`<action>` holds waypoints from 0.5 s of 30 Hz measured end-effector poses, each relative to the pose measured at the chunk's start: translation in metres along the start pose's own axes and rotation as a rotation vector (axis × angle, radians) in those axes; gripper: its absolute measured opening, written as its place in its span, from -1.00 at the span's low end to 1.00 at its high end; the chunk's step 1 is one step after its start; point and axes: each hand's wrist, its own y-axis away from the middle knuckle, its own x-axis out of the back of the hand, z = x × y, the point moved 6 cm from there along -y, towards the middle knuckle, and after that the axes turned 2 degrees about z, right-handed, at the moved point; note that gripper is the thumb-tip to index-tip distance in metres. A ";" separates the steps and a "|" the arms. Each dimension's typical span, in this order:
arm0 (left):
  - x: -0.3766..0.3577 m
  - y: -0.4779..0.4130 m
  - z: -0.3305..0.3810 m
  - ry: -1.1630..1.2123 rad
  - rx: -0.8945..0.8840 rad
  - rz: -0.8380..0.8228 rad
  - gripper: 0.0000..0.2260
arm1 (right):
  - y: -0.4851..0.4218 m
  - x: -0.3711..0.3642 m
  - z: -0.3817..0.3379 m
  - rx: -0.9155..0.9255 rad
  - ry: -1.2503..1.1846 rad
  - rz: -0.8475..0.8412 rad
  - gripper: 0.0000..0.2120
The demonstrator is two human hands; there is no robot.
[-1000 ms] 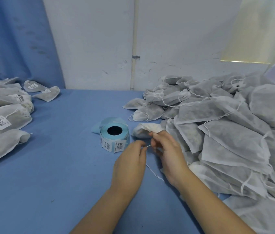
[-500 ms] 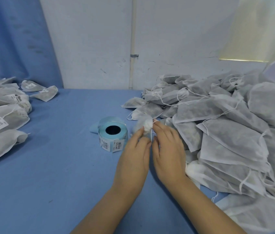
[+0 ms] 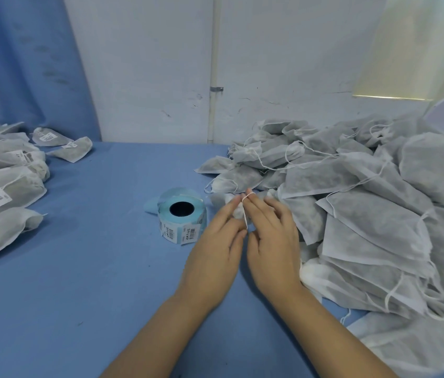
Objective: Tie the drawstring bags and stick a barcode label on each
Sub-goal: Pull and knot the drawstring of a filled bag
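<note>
Both hands meet at the gathered white neck of one drawstring bag (image 3: 235,210) in the middle of the table. My left hand (image 3: 216,249) and my right hand (image 3: 269,241) each pinch its thin white drawstring (image 3: 245,214), which runs up over the fingertips; most of this bag is hidden behind my fingers. Just left of my hands stands a blue roll of barcode labels (image 3: 182,215), with printed labels hanging off its front. A big heap of untied bags (image 3: 365,203) fills the right side.
Labelled, tied bags (image 3: 2,192) lie piled at the left edge, two more (image 3: 62,144) farther back. The blue table cloth (image 3: 79,282) stretches between the piles. A white wall and pipe (image 3: 215,77) stand behind, a blue curtain (image 3: 19,64) at the left.
The hands moved forward from near the table's front to the bag's neck. The drawstring, first pulled sideways between them, is now looped up over the fingertips with the neck gathered.
</note>
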 end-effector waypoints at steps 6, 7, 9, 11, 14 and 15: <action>-0.017 0.005 -0.014 0.441 0.318 -0.024 -0.86 | 0.000 0.006 0.011 -0.090 -0.230 0.116 -0.70; -0.020 0.006 -0.015 0.518 0.379 -0.033 -0.86 | 0.000 0.006 0.015 -0.142 -0.302 0.134 -0.73; -0.024 0.008 -0.020 0.651 0.485 -0.025 -0.84 | 0.001 0.004 0.021 -0.273 -0.437 0.119 -0.68; -0.023 0.009 -0.026 0.676 0.555 -0.011 -0.83 | 0.003 0.000 0.025 -0.382 -0.532 0.077 -0.66; -0.021 0.011 -0.031 0.637 0.609 0.019 -0.83 | 0.002 -0.006 0.031 -0.498 -0.638 0.023 -0.75; -0.021 0.011 -0.031 0.637 0.623 0.031 -0.84 | 0.002 -0.007 0.032 -0.527 -0.679 0.003 -0.76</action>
